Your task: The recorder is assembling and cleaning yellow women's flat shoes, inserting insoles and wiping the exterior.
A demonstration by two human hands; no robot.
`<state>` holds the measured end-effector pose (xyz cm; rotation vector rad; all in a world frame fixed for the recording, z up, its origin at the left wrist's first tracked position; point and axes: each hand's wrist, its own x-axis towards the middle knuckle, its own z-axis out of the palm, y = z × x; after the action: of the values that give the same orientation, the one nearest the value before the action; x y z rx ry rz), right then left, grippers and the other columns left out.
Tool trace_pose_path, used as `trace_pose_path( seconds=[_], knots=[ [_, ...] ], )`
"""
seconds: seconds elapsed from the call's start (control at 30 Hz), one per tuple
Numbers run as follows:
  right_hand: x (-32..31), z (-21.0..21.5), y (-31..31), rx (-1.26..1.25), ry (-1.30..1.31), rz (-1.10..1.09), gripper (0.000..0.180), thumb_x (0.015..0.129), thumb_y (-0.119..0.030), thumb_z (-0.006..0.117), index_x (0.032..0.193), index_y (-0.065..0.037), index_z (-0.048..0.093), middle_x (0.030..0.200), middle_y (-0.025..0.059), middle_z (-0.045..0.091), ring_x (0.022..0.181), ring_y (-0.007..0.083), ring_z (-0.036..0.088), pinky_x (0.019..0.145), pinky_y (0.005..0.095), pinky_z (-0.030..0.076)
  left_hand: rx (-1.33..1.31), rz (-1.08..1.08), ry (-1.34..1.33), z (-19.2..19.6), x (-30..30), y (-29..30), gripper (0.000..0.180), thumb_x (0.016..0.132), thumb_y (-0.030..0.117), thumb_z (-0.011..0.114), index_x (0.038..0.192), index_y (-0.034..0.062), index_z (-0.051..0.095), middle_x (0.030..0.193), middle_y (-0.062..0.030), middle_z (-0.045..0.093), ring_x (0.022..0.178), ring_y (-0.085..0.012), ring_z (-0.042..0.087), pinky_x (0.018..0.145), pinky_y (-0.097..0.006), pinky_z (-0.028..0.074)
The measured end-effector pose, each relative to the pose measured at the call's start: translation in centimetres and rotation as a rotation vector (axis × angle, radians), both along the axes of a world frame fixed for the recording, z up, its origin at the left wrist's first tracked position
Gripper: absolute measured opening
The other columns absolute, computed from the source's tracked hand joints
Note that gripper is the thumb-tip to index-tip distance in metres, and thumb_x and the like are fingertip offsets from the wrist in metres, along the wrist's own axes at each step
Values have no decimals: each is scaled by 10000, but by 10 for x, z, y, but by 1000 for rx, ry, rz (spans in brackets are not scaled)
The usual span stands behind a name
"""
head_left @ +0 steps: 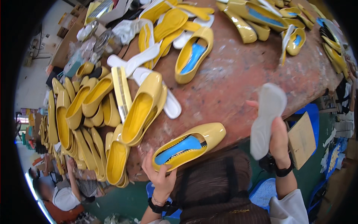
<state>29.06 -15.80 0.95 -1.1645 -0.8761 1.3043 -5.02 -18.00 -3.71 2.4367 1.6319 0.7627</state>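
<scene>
Close in front of me lies a glossy yellow flat shoe [210, 140], its toe pointing right and its inside showing a blue insole board [181, 149]. My left hand [160, 179] grips the shoe's heel end, with fingers over the rim. Raised at the right, my right hand [279, 140] holds a pale translucent insole [269, 115] upright, thumb along one edge and a fingertip showing past the other. Farther off, another yellow shoe [195, 56] with a blue inside rests alone on the table.
Finished-looking yellow shoes [99, 93] crowd the left side. Yellow insoles [171, 24] and white insoles [143, 59] lie at the back, with more shoes [257, 18] at the far right. The worn reddish table [231, 82] ends beside blue stools [263, 192]. A person [65, 196] sits far left.
</scene>
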Motion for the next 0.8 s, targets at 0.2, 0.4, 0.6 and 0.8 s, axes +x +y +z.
trace_pose_path(
  seconds=[0.2,0.4,0.6,0.8],
  knots=[
    [-106,-22,20,657,-1105,558,641,782,-267,715,1313,48,541,1217,170,599,1087,306,548,966,431,432,-50,61,-358,-38,-39,-5,802,708,223,899,1345,63,439,1527,-272,307,1377,-461,376,1130,-521,344],
    [-175,-64,31,716,-860,668,357,698,-171,703,1009,4,716,1176,155,609,1115,283,567,987,399,442,-125,-8,-446,-62,-55,-4,1359,629,512,909,1557,141,-12,1549,-283,237,1336,-424,436,1061,-523,445],
    [-199,-72,30,581,-689,699,365,636,-96,738,987,4,727,1189,145,610,1139,310,585,1020,405,451,-93,-58,-535,-73,-58,-4,1461,610,563,905,1563,169,-131,1535,-284,257,1265,-407,496,1054,-504,449],
    [-215,-76,33,525,-706,751,360,621,-82,730,962,35,710,1184,150,603,1134,320,588,980,381,489,-170,-90,-593,-67,-62,-5,1443,628,403,947,1556,267,-150,1530,-301,236,1314,-431,450,1063,-527,441]
  ],
)
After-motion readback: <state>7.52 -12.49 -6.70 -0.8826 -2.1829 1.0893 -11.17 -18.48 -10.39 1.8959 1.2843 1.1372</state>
